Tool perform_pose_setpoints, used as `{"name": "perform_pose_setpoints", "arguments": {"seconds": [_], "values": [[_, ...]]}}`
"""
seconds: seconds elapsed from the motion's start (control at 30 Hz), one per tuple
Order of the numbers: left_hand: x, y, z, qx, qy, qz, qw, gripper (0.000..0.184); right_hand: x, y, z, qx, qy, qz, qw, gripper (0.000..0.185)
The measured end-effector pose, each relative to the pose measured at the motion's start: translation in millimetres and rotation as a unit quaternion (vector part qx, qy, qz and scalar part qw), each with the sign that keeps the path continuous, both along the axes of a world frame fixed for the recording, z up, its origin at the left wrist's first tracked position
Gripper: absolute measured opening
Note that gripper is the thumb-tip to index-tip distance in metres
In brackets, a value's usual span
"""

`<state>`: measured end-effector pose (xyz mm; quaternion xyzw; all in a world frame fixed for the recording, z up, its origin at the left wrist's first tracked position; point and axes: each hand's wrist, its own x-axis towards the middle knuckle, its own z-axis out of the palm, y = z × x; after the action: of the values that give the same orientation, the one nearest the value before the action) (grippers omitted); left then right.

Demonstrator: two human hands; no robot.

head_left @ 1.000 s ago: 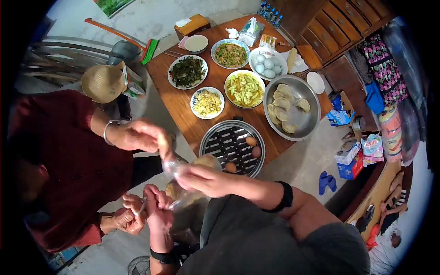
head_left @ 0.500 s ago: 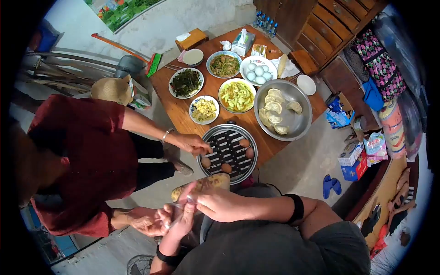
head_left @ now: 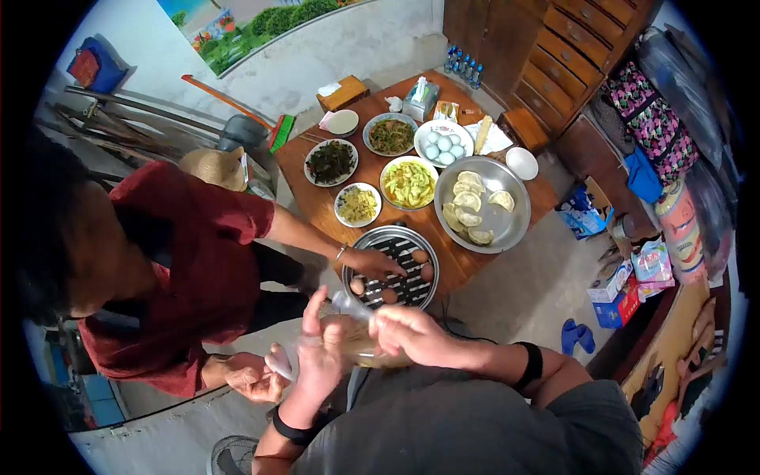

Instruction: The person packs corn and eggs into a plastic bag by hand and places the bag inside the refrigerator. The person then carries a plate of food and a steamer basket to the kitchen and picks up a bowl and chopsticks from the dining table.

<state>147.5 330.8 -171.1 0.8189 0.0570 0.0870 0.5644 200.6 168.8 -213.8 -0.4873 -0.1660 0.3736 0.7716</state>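
Room: pale wall [head_left: 388, 39] across the far side, wooden cabinet [head_left: 546, 67] at far right, blue slippers [head_left: 578, 336] on the floor.
Desk [head_left: 459, 271]: brown wood, in the middle, crowded with plates and bowls.
Co-worker [head_left: 178, 257]: at the left in dark red; the far hand [head_left: 378, 264] is over the steamer, contact unclear, the near hand [head_left: 257, 381] just beside the wearer's left wrist.
Steel basin [head_left: 514, 224]: right side of the desk, dumplings [head_left: 500, 200] inside.
Steamer [head_left: 393, 243]: near edge of the desk, slotted rack showing.
Clear plastic [head_left: 348, 305]: near middle, in front of the steamer, blurred; something tan shows under it.
Right hand [head_left: 408, 331]: fingers clamped on the plastic from the right; it appears to be the working hand, gathering or pulling at the film.
Left hand [head_left: 321, 356]: fingers raised and partly spread against the plastic; whether they grip it, I cannot tell. Further handling would seem to call for a steady hold here against the right hand's pull.
Brown eggs [head_left: 420, 256]: four on the rack, well within knocking reach, I judge.
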Motion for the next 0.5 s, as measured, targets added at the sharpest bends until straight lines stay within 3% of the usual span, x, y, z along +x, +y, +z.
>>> {"name": "perform_pose_setpoints", "arguments": {"seconds": [0.03, 0.1, 0.17, 0.23, 0.33, 0.43, 0.5], "values": [[-0.8, -0.6, 4.5, 0.097, 0.038, -0.027, 0.994, 0.056, 2.4, 2.5, 1.6, -0.001, 0.084, -0.056, 0.995, 0.020], [4.7, -13.7, 11.8, 0.251, 0.150, -0.076, 0.953, 0.064, 2.6, 9.6, -13.1, -0.147, -0.008, -0.092, 0.985, 0.015], [16.6, -16.0, 3.5, 0.365, -0.028, -0.134, 0.921, 0.073, 5.3, 6.0, -1.7, -0.183, -0.343, -0.154, 0.909, 0.014], [22.3, -17.6, 2.9, 0.388, 0.002, -0.151, 0.909, 0.075, 7.1, -0.2, 0.9, -0.168, -0.362, -0.109, 0.910, 0.022], [32.2, -22.6, 0.1, 0.378, 0.024, -0.120, 0.918, 0.073, 6.3, -5.7, 9.4, -0.164, -0.469, -0.048, 0.866, 0.040], [39.7, -25.3, -12.2, 0.463, 0.035, -0.132, 0.876, 0.071, 6.9, -8.1, 10.5, -0.146, -0.378, -0.044, 0.913, 0.047], [44.1, -31.1, -17.2, 0.484, 0.012, -0.122, 0.867, 0.069, 6.2, -1.4, 7.6, -0.172, -0.370, -0.072, 0.910, 0.043]]}}
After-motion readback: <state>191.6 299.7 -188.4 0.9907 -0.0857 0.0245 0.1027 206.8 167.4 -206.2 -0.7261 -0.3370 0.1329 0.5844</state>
